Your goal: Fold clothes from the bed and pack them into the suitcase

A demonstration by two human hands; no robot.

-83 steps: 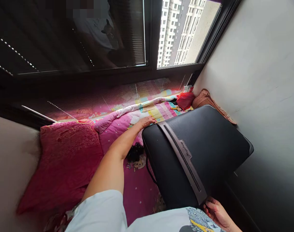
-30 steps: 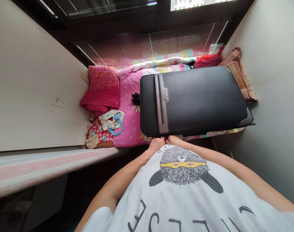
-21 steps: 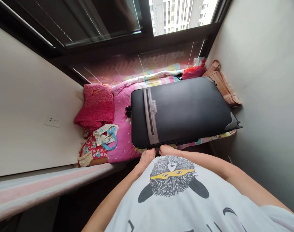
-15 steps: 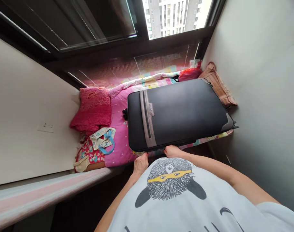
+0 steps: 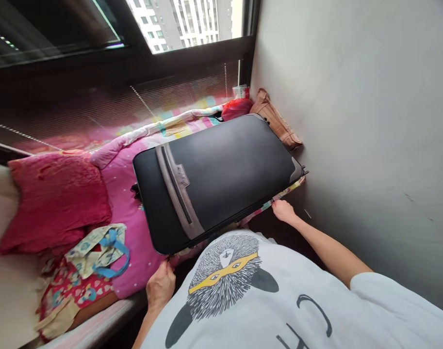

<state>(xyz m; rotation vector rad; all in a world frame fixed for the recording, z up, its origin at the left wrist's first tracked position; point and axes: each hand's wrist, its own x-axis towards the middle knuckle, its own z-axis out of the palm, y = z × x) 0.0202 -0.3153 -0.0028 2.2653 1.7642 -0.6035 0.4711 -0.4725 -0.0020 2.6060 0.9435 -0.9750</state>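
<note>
A large black suitcase (image 5: 232,165) with grey-brown trim lies flat on a pink, patterned quilt (image 5: 123,194). My left hand (image 5: 160,284) is closed at the suitcase's near left corner, its fingertips pinching what looks like a small dark zipper pull. Farther right along the near side, my right hand (image 5: 284,212) is closed in a similar pinch by the seam, close to the right end. The pull in its fingers is mostly hidden. The suitcase lid appears down.
At the left lie a crimson cushion (image 5: 61,198) and a cloth bag with blue handles (image 5: 97,249). A brown paper bag (image 5: 275,118) and a red bundle (image 5: 237,109) sit behind the suitcase. A white wall (image 5: 359,121) rises at the right, a window (image 5: 188,22) behind.
My hands have moved apart along the suitcase's near side, the right one toward its right end, the left one to the near left corner. The view has swung right.
</note>
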